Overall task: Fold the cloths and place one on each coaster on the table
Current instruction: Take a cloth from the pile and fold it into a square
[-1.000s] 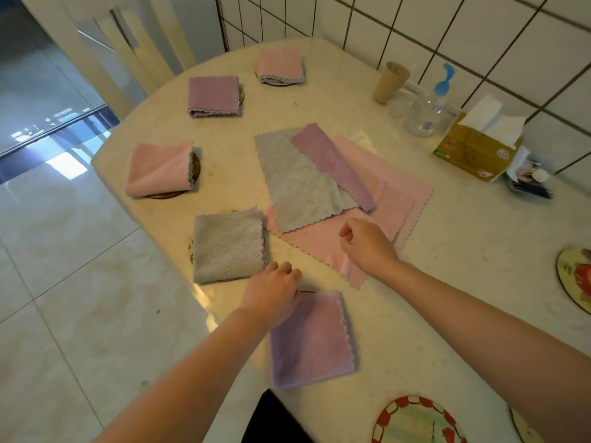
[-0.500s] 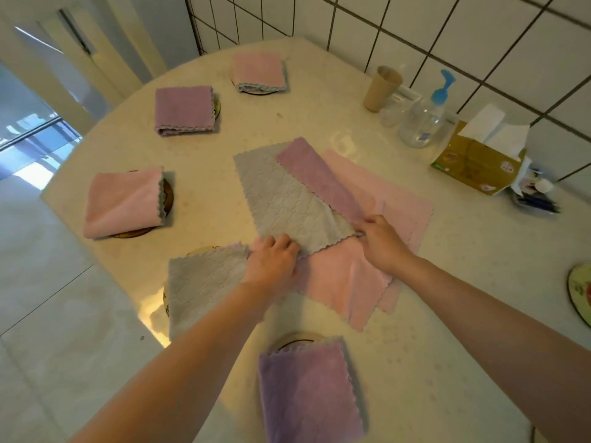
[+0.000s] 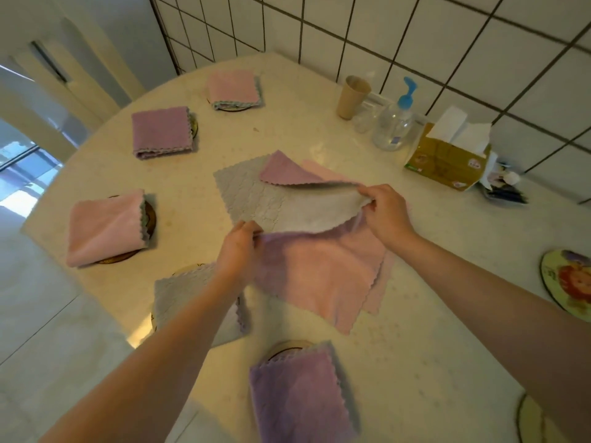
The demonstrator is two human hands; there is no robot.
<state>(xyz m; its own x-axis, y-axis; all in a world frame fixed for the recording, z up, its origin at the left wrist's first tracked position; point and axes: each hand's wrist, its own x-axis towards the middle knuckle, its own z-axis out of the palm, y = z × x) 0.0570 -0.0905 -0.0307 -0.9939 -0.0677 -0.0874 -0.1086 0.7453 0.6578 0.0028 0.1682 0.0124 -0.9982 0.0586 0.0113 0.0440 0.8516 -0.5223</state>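
Reaching forward over the table point(image 3: 415, 314), both arms stretch to the loose pile at its middle. The left hand point(image 3: 236, 247) and right hand point(image 3: 387, 212) each pinch a near corner of the grey cloth point(image 3: 281, 206), lifting that edge off the pink cloth point(image 3: 319, 273) while its far half lies flat.

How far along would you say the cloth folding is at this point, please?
Done: five folded cloths sit on coasters, from the far pink folded cloth round to the near purple folded cloth. In hand: the left hand and right hand pinch the near corners of the flat grey cloth, lifting that edge. Left: the pink cloths beneath it, and the bare round picture coaster at right.
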